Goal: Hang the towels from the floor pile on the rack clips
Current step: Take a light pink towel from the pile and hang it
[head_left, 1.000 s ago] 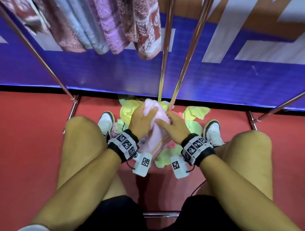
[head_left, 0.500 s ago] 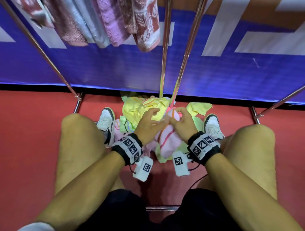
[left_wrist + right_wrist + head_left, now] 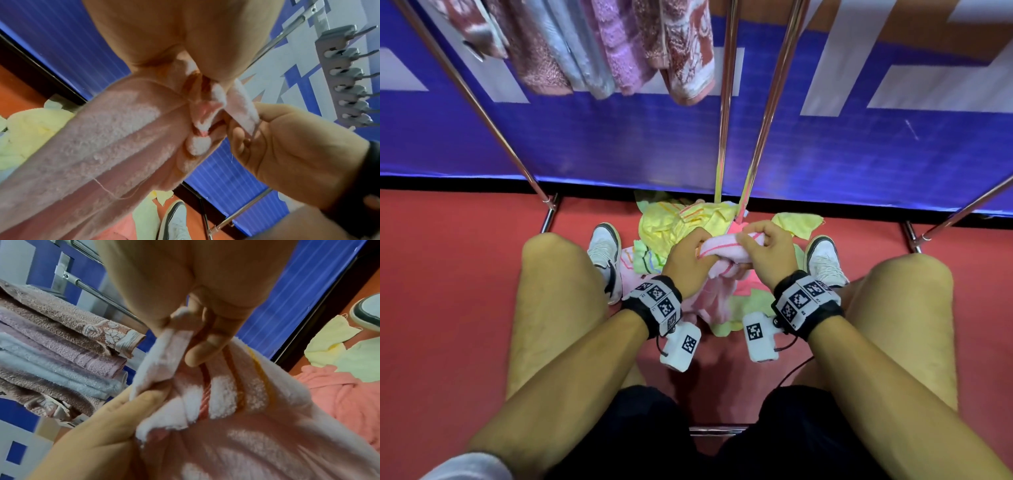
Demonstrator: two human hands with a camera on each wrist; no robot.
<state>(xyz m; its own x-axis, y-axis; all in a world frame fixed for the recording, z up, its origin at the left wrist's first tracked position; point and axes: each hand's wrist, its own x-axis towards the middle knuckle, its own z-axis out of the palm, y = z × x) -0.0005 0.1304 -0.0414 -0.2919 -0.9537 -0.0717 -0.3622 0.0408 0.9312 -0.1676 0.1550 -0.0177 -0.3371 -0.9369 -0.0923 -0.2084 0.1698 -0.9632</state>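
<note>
Holding item: pink towel [image 3: 722, 248], terry cloth with a darker pink stripe, bunched between both hands just above the floor pile [image 3: 674, 226] of yellow, green and pink cloths — our knees to either side. Left hand [image 3: 688, 262]: fingers curled round the towel's left end, the rest of the cloth trailing down toward the pile. Right hand [image 3: 767, 255]: thumb and fingers pinching a folded edge beside the stripe. Handling, as we judge it: light, soft, limp, no stiffness to hold a shape; the nap grips well, so little risk of slipping, none of breakage. Best hold — the hemmed edge near a corner, spread between our two hands so a flat margin meets a clip. Rack clips [image 3: 349, 91]: a grey row well above, apparently unoccupied. Hung towels [image 3: 599, 48]: upper left, on the rack.
</note>
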